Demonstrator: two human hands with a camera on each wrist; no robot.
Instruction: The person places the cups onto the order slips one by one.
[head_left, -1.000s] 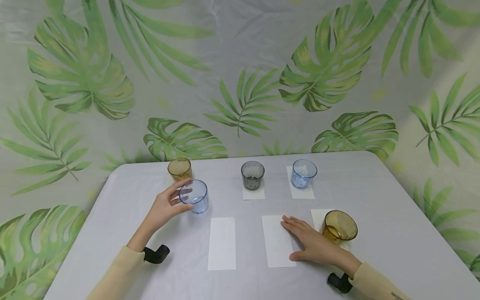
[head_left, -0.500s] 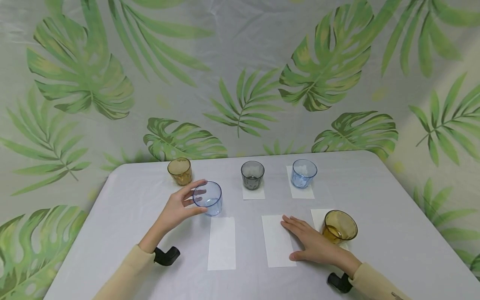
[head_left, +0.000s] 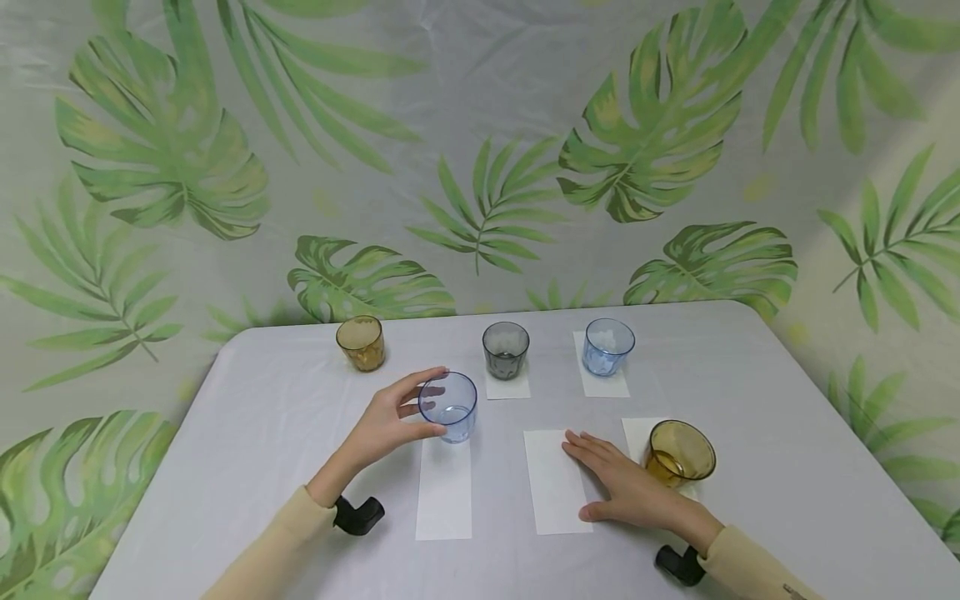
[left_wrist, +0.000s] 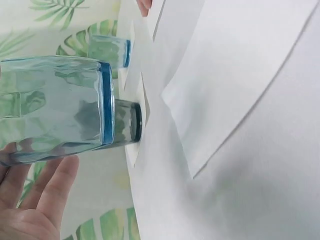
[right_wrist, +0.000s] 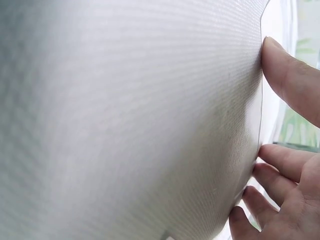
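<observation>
My left hand [head_left: 381, 427] grips a clear blue drinking glass [head_left: 454, 421] around its side, thumb in front and fingers behind. In the left wrist view the base of this blue glass [left_wrist: 107, 105] is off the table, and in the head view it overlaps the far end of the left white paper strip [head_left: 444, 500]. My right hand [head_left: 630, 487] rests flat with fingers extended, its fingertips on the right edge of the middle paper strip [head_left: 547, 475]. Just beyond it stands an amber glass [head_left: 681, 450] on another strip, partly hidden by the hand.
Along the back stand an amber glass [head_left: 362, 343] on the bare cloth, a grey glass [head_left: 506, 350] on paper and a second blue glass [head_left: 608, 348] on paper. Black wrist mounts [head_left: 360, 515] jut from the sleeves. A leaf-print curtain [head_left: 480, 167] hangs behind the white table [head_left: 262, 400].
My left hand has carried the blue glass rightward and slightly nearer, away from the back amber glass to the left paper strip. The right hand has stayed put.
</observation>
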